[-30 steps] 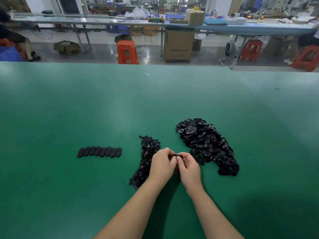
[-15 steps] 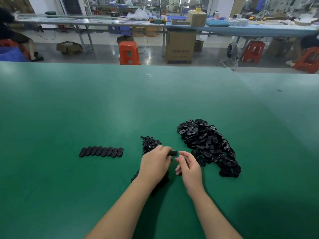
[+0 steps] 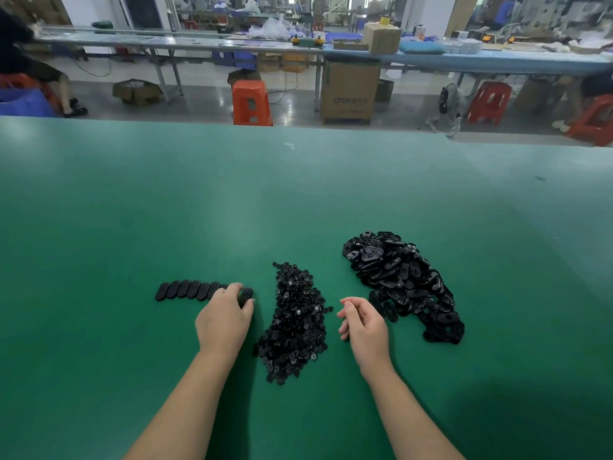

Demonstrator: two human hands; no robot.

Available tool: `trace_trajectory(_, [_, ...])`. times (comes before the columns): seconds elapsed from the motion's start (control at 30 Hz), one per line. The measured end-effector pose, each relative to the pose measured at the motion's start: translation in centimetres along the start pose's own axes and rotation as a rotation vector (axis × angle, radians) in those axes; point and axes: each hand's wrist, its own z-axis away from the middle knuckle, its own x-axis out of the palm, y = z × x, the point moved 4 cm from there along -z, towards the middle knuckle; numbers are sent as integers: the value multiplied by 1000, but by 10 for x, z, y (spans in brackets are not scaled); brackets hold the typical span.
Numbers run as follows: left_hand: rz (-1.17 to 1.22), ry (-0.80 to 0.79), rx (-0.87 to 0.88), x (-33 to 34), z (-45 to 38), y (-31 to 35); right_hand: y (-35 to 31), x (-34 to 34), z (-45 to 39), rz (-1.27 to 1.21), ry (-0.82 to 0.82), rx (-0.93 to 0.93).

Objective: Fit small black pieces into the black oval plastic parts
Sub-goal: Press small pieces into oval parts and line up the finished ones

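A row of several black oval parts (image 3: 185, 289) lies flat on the green table (image 3: 99, 227). My left hand (image 3: 225, 318) rests at the row's right end, fingers on one oval part (image 3: 246, 295) that touches the table there. A heap of small black pieces (image 3: 295, 322) lies between my hands. To the right sits a bigger heap of loose black oval parts (image 3: 401, 280). My right hand (image 3: 363, 323) hovers between the two heaps, fingers loosely curled and holding nothing.
The table's far edge (image 3: 298, 127) runs across the view. Beyond it stand an orange stool (image 3: 250, 101), a cardboard box (image 3: 350, 91), a long workbench (image 3: 298, 44) and a seated person (image 3: 30, 68) at far left.
My hands have parted. The left hand carried the oval part leftward from between the heaps to the right end of the row. The right hand stayed near the big heap and opened.
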Motion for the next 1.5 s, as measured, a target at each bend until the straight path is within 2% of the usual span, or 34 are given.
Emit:
trace_trajectory(0.07, [-28, -5, 56, 1, 2, 2, 0, 0, 0, 5, 2, 2])
trace_trajectory(0.3, [-58, -21, 19, 1, 3, -9, -2, 1, 0, 14, 2, 5])
trace_trajectory(0.4, [39, -16, 26, 2, 6, -9, -1, 1, 0, 30, 1, 2])
trace_trajectory(0.53, [157, -97, 171, 10, 10, 9, -2, 1, 0, 50, 9, 0])
trace_trajectory(0.6, [163, -134, 184, 14, 11, 15, -2, 1, 1, 57, 10, 3])
trace_trajectory(0.83, [103, -107, 243, 20, 10, 21, -2, 1, 1, 67, 14, 5])
trace_trajectory(0.97, [-24, -159, 278, 25, 4, 25, -1, 1, 0, 76, 14, 11])
trace_trajectory(1.07, [-32, -197, 261, 26, -1, 26, -1, 2, -1, 86, 15, 10])
trace_trajectory(1.5, [80, -16, 201, 19, 8, 13, 0, 3, -1, 148, 10, -13])
